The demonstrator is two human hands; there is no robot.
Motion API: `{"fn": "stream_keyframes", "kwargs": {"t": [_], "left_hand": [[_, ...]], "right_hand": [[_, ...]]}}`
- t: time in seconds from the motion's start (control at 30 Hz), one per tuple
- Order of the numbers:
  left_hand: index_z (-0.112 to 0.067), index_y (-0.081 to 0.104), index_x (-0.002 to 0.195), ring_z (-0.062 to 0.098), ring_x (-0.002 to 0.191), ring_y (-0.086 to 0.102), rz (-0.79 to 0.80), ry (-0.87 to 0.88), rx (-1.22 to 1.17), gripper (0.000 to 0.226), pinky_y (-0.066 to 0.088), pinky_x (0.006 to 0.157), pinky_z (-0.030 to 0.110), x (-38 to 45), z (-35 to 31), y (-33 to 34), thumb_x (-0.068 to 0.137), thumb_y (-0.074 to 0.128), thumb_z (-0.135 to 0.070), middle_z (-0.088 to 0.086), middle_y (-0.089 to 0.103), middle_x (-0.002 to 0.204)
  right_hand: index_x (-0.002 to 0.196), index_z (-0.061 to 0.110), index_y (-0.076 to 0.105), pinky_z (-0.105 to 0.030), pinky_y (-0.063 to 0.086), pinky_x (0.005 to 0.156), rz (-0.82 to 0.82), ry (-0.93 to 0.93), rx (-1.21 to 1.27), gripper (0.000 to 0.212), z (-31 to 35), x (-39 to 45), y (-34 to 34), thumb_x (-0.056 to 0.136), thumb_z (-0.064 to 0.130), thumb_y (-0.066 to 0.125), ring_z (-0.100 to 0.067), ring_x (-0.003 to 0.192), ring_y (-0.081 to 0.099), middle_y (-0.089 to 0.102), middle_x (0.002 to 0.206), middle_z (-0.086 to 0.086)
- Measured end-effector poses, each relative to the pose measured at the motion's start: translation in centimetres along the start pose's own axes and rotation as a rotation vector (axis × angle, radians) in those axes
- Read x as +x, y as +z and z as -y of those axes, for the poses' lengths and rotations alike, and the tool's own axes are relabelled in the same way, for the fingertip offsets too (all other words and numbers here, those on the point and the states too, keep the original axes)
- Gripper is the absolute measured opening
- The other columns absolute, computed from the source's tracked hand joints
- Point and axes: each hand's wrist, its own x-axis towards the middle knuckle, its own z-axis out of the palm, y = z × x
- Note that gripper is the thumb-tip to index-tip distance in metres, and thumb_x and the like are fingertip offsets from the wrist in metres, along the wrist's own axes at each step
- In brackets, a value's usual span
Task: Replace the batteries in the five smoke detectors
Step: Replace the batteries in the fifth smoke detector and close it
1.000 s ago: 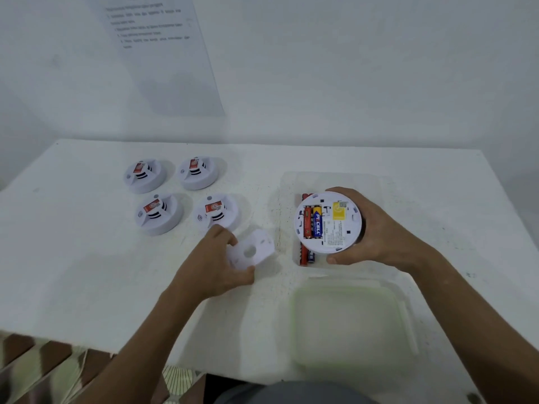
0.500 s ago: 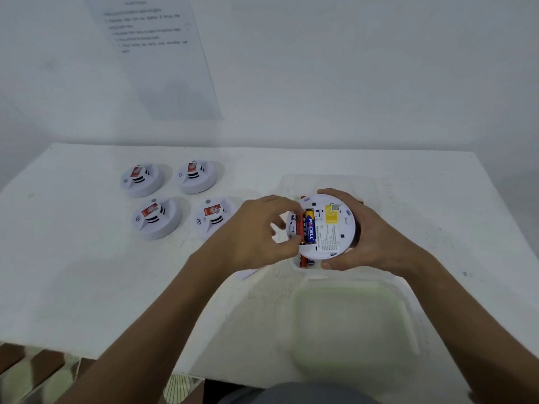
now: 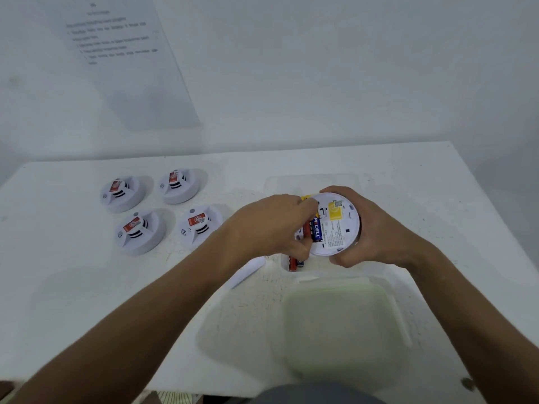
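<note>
The left hand (image 3: 271,228) covers the left edge of the round white smoke detector (image 3: 335,225) and most of its red battery (image 3: 305,230), so whether the fingertips pinch that battery cannot be told. The sheet of printed paper on the wall (image 3: 116,53) is cut by the top edge and its lines are too blurred to read, as is the small print on the detector's back label. The clear plastic container (image 3: 312,182) is largely hidden behind both hands, the flat white cover plate (image 3: 248,271) shows only a sliver past the left forearm, and the green-rimmed translucent lid (image 3: 341,325) is blurred.

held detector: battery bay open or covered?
Open. The held detector, gripped by the right hand, faces underside up with batteries exposed; the left hand fingers are on them.
</note>
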Motion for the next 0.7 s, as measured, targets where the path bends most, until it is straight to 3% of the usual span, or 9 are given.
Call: {"fn": "stream_keyframes", "kwargs": {"t": [0.2,0.33,0.53,0.6,0.7], "left_hand": [[-0.012,0.046,0.13,0.021,0.076,0.054,-0.048,0.083,-0.053,0.051,0.051,0.065,0.036,0.1,-0.3,1.1,0.083,0.062,-0.024,0.004,0.06,0.105],[-0.002,0.056,0.119,0.03,0.072,0.06,-0.102,0.173,-0.035,0.042,0.053,0.06,0.043,0.5,-0.1,2.0,0.081,0.062,-0.019,0.012,0.062,0.091],[-0.002,0.063,0.107,0.021,0.051,0.052,-0.33,0.256,-0.053,0.044,0.047,0.04,0.03,0.7,0.2,2.5,0.08,0.04,-0.027,0.007,0.062,0.076],[-0.003,0.066,0.103,0.02,0.055,0.049,-0.371,0.265,-0.086,0.041,0.047,0.043,0.03,0.7,0.4,3.0,0.083,0.04,-0.027,0.008,0.061,0.08],[-0.01,0.065,0.117,0.012,0.076,0.052,-0.313,0.199,-0.25,0.043,0.049,0.062,0.025,0.8,0.8,3.3,0.089,0.052,-0.04,0.005,0.064,0.103]], "right_hand": [[0.132,0.026,0.05,-0.026,0.057,0.078,-0.02,0.008,0.028,0.089,-0.3,-0.7,-0.7,0.052,-0.001,0.082,-0.015,0.106,0.063,0.063,0.115,0.008],[0.132,0.024,0.05,-0.027,0.057,0.077,-0.007,0.027,0.045,0.09,-0.6,-1.2,-1.1,0.052,-0.004,0.081,-0.016,0.105,0.065,0.064,0.114,0.005],[0.131,0.026,0.049,-0.021,0.055,0.075,-0.053,0.031,0.04,0.09,-0.9,-1.1,-1.1,0.051,-0.001,0.081,-0.009,0.105,0.063,0.062,0.113,0.011],[0.131,0.027,0.048,-0.021,0.054,0.076,-0.091,0.031,0.048,0.09,-0.9,-1.1,-1.0,0.051,-0.001,0.08,-0.006,0.105,0.062,0.062,0.112,0.013],[0.129,0.03,0.048,-0.022,0.055,0.076,-0.114,0.022,0.057,0.09,-1.0,-1.2,-1.3,0.051,-0.001,0.08,-0.006,0.107,0.062,0.062,0.112,0.015]]}}
